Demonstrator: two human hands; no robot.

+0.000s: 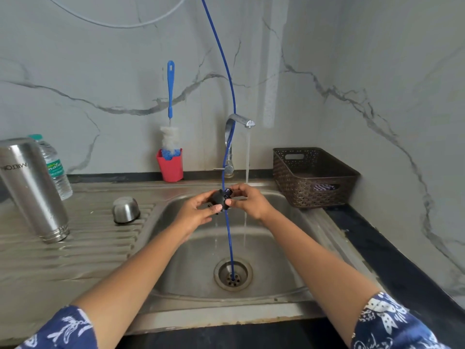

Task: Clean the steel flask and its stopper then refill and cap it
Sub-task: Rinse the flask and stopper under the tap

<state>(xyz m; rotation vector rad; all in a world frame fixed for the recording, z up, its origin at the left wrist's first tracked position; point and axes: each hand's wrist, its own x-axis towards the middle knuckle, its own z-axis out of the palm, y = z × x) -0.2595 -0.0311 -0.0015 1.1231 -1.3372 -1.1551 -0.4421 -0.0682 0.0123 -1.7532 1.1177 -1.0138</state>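
At frame centre, over the sink, my left hand and right hand both pinch the black stopper; I'd turn it under the tap's stream, rubbing every groove.

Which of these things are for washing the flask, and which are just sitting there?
For the job: the black stopper held by left hand and right hand, upside-down steel flask, steel cap, running tap, bottle brush, perhaps the water bottle.
Just lying about: brown basket, blue hose.
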